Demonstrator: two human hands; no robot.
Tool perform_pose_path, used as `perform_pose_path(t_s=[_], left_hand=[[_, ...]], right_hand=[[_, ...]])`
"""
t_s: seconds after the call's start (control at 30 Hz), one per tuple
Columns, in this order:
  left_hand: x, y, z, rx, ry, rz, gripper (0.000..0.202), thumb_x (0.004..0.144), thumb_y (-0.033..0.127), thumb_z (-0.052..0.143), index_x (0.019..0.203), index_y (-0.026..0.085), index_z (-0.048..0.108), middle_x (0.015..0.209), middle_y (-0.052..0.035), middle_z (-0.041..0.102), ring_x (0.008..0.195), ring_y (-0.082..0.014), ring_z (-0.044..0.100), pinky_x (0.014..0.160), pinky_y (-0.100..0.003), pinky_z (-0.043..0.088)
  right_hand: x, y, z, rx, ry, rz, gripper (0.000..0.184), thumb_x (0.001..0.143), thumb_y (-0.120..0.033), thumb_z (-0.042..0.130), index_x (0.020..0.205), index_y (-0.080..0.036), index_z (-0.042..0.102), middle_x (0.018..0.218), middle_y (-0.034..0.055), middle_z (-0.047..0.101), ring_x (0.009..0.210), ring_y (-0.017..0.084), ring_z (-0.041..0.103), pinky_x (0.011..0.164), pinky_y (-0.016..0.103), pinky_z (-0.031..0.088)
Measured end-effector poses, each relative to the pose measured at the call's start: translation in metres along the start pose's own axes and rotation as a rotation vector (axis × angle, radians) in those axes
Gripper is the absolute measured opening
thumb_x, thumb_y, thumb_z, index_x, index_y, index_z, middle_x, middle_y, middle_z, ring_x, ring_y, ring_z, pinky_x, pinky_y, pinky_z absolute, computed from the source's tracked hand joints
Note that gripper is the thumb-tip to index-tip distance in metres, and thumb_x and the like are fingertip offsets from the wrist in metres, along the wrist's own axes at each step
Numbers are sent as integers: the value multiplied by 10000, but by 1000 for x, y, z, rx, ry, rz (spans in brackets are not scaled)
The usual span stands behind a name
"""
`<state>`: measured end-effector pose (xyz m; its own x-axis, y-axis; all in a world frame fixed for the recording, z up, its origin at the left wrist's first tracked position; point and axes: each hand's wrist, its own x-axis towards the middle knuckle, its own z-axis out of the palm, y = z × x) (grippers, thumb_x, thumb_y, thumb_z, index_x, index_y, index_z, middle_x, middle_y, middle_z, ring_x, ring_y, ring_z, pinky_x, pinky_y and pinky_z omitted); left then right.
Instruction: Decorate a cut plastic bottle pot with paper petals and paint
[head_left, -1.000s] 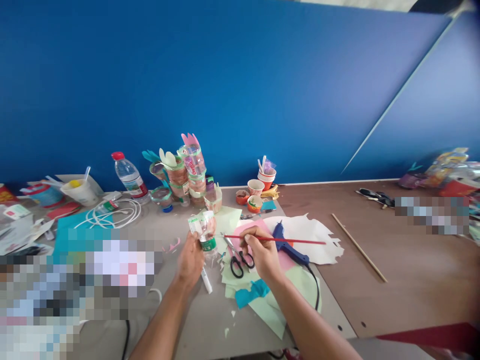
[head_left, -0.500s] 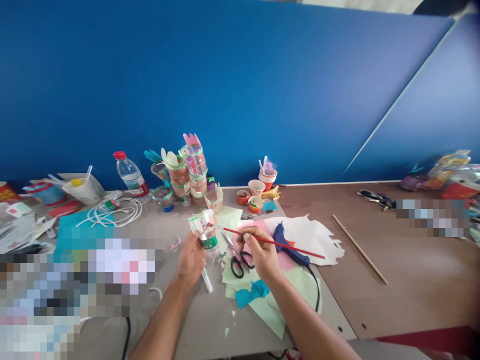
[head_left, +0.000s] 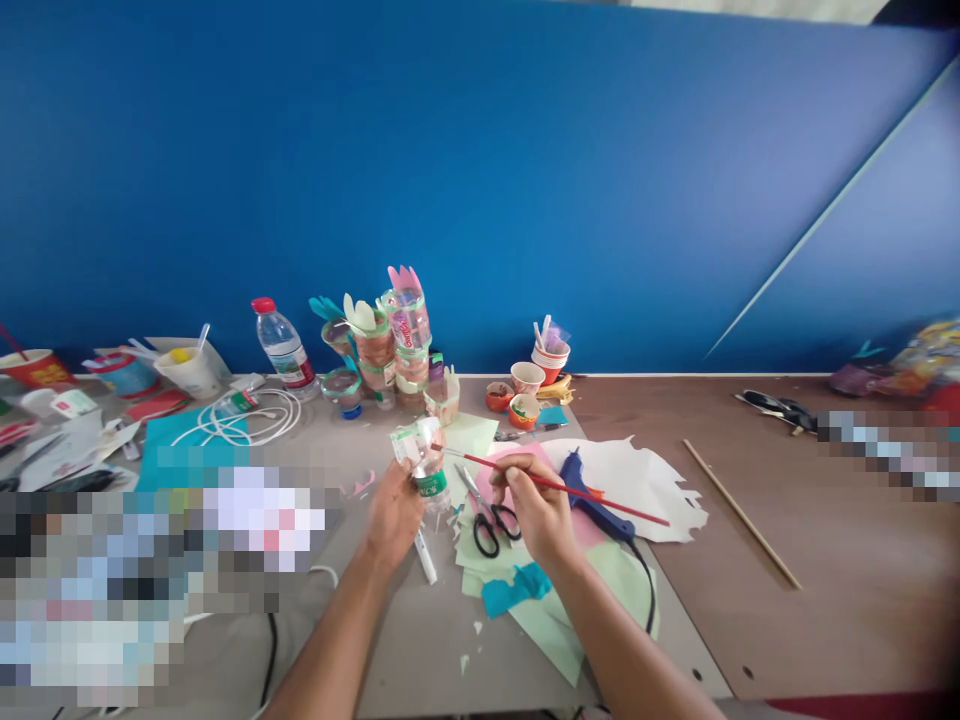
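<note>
My left hand (head_left: 396, 512) is closed around a cut plastic bottle (head_left: 433, 482) with a green label and pale upper part, tilted above the table. Between the fingers of my right hand (head_left: 536, 495) is a long red paintbrush (head_left: 566, 487). Its bristle tip is at the bottle's upper part; whether it touches cannot be made out. Black-handled scissors (head_left: 491, 525) lie between my hands on green and pink paper. Just right of my right hand rests a blue glue gun (head_left: 592, 500). A white marker (head_left: 425, 557) lies below the bottle.
Decorated plastic cups (head_left: 405, 330) are stacked at the back beside a red-capped bottle (head_left: 283, 345). Small paper cups (head_left: 527, 378) stand right of them. A white cable (head_left: 262, 430) coils at left; a wooden stick (head_left: 739, 510) lies at right. Behind rises a blue partition (head_left: 480, 180).
The whole view has shifted, so everything appears a little further right. Both hands keep their holds on the bottle and the paintbrush, with the brush tip still at the bottle's upper part.
</note>
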<state>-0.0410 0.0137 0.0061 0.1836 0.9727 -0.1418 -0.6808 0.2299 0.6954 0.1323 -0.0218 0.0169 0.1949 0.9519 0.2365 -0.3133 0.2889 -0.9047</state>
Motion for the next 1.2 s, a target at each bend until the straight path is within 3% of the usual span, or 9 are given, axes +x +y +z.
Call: perform_pose_path(t_s=[0.17, 0.3, 0.5, 0.6, 0.77, 0.9, 1.07, 1.2], left_hand=[[0, 1, 2, 16, 23, 9, 149, 774, 327, 626, 777, 180, 651, 854, -47, 675, 758, -183, 628, 722, -327, 502], [0, 1, 3, 23, -19, 0, 170, 757, 335, 635, 826, 181, 658, 864, -51, 667, 818, -201, 626, 754, -345, 501], [0, 2, 6, 16, -26, -11, 166, 744, 339, 651, 772, 175, 649, 848, -52, 650, 818, -200, 611, 755, -339, 494], [0, 2, 6, 9, -90, -21, 171, 759, 341, 635, 795, 174, 651, 812, -51, 633, 834, -206, 604, 777, -349, 491], [1, 1, 4, -8, -21, -4, 167, 740, 319, 658, 831, 180, 658, 805, -39, 641, 765, -186, 603, 753, -339, 499], [2, 2, 6, 5, -69, -16, 185, 762, 291, 633, 886, 157, 659, 772, -35, 626, 706, -167, 586, 729, -324, 500], [1, 4, 7, -3, -73, -22, 185, 770, 282, 622, 881, 140, 662, 807, -60, 647, 737, -192, 598, 713, -333, 504], [1, 3, 5, -31, -72, -77, 156, 789, 270, 606, 855, 146, 671, 743, -42, 637, 703, -183, 596, 737, -346, 498]], right_hand=[[1, 1, -1, -38, 14, 27, 100, 767, -269, 612, 733, -184, 650, 609, -6, 611, 479, 107, 519, 464, 240, 425], [1, 2, -2, -28, -16, -17, 111, 800, -276, 591, 787, -191, 662, 680, 7, 641, 529, 119, 561, 529, 268, 469], [3, 5, -4, -5, 6, -11, 93, 803, -252, 590, 776, -194, 658, 662, -7, 625, 504, 110, 540, 507, 259, 446], [3, 8, -5, 30, -7, -19, 103, 817, -263, 590, 814, -192, 665, 712, 9, 645, 538, 119, 560, 543, 277, 465], [5, 8, -6, 61, 17, 15, 92, 814, -247, 598, 778, -186, 656, 643, -3, 621, 510, 109, 534, 509, 252, 435], [6, 5, -4, 51, -13, -9, 113, 827, -272, 594, 818, -188, 670, 690, 9, 646, 534, 114, 559, 545, 266, 459], [6, 6, -6, 19, 47, -54, 99, 838, -237, 577, 810, -195, 663, 695, -4, 626, 540, 103, 548, 561, 260, 461], [6, 6, -7, 6, -37, -35, 106, 844, -255, 572, 835, -198, 660, 711, 9, 643, 566, 123, 573, 570, 278, 474]])
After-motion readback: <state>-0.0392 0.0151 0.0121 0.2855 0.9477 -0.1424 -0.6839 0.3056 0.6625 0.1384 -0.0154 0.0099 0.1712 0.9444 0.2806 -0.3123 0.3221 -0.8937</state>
